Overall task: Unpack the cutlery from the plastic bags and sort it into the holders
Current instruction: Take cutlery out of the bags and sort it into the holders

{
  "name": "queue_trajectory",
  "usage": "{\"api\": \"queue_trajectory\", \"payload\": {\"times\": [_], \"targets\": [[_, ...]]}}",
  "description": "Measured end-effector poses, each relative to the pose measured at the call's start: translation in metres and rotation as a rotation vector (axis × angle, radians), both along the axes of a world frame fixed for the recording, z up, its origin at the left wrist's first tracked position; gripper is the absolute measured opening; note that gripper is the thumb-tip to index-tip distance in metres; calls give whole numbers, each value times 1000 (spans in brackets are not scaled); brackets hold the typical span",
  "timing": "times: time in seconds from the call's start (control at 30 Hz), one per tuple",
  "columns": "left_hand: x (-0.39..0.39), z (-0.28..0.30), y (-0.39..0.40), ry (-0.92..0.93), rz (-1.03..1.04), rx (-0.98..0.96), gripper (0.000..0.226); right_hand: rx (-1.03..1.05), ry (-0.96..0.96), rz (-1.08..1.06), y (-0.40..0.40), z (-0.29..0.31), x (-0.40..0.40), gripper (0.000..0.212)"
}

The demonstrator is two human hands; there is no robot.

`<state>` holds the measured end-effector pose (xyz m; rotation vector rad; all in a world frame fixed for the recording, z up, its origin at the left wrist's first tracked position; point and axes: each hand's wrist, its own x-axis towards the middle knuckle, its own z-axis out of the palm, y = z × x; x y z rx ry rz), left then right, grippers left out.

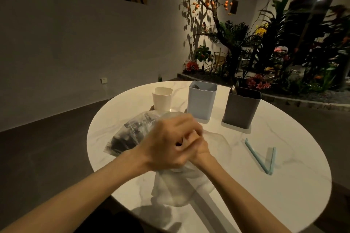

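While both hands are meeting over the middle of the round white bench [284,157], the plastic bag [130,134] is lying with its long axis running from the hands out toward ten o'clock, its closed bottom end pointing that way. It is clear and crinkled, and dark cutlery is showing through it as a blurred black mass; single pieces cannot be told apart. The left hand [166,143] is curling over the bag's near end, its grip closing on the gathered plastic. The right hand [198,149] is tucking in under the left, fingers bent against it, apparently pinching the same plastic, though most of that grip is hidden. More loose clear plastic [170,191] is spreading on the bench toward six o'clock below the wrists.

At twelve o'clock from the hands three holders are standing upright in a row: a cream holder [162,101] at eleven, a light blue holder [201,100] at twelve, and a grey holder [241,108] at one, with a utensil tip peeking above the grey one's rim. At three o'clock a pale blue clip [261,157] is lying open in a V.
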<state>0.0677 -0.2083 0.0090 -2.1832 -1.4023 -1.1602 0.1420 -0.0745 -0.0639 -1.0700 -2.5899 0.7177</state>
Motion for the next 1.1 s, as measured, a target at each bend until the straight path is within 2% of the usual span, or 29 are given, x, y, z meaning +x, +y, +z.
{"api": "queue_trajectory", "payload": {"times": [0.07,0.13,0.23,0.33,0.43,0.53,0.63,0.77,0.83,0.97,1.1], "targets": [[6,-4,8,124,17,-269,14,-53,41,16,-2,-3,4,33],[-3,-14,26,202,262,-463,13,-70,41,-31,2,-3,1,30],[-29,-25,43,372,563,-555,27,60,-104,-37,0,4,-3,31],[-44,-24,48,453,596,-578,57,39,-108,-5,2,4,6,28],[-50,-23,49,419,595,-699,76,-18,-70,21,8,3,11,27],[-57,-26,50,279,589,-778,89,-52,-41,57,15,4,10,32],[-59,-28,50,193,606,-745,86,-60,-48,90,17,-1,8,31],[-54,-29,47,169,612,-694,84,60,-223,94,9,-8,4,41],[-54,-29,44,182,601,-699,82,68,-245,82,9,-10,1,40],[-59,-32,38,126,584,-708,88,33,-237,93,7,-6,-2,39],[-61,-29,33,21,578,-687,93,-66,-111,95,13,12,-4,32]]}}
